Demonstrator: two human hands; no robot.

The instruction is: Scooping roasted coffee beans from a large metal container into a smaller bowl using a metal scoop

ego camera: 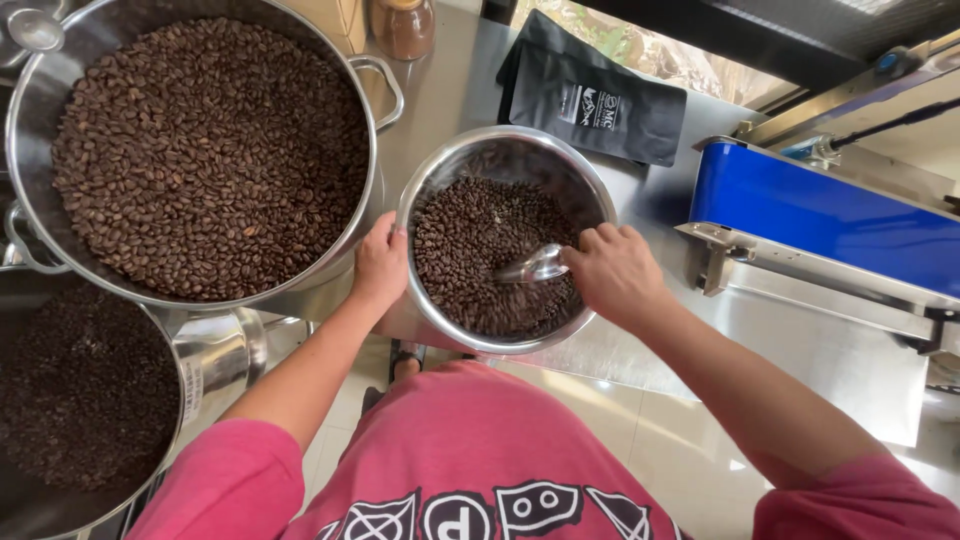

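**Scooping roasted beans at the steel counter**

Head view: A brushed stainless-steel counter (460,90) runs under a window, with pale floor tiles showing below its edge. On it sits a round, shiny steel mixing bowl (505,148) partly filled with dark roasted coffee beans (465,250). The left hand (381,265) grips the bowl's near-left rim, thumb over the edge and fingers curled under, steadying it. The right hand (615,272) is closed around the handle of a small polished metal scoop (533,266), whose mouth lies on the beans near the bowl's middle.

By my judgement the step in hand is filling the scoop from the bowl. The next move calls for pushing the scoop under the beans and lifting it level, while the left hand keeps the bowl from sliding.

To the left stands a large steel pot of lighter brown beans (210,150), and below it a second vessel of very dark beans (80,390), cut off by the frame. Behind the bowl lies a flat black pouch (590,95); to the right is a blue-and-steel machine (830,215), only partly in view.

The scoop's handle is hidden inside the fist, and whether the scoop holds any beans is hard to make out. A brown jar (405,25) at the top edge is cropped.
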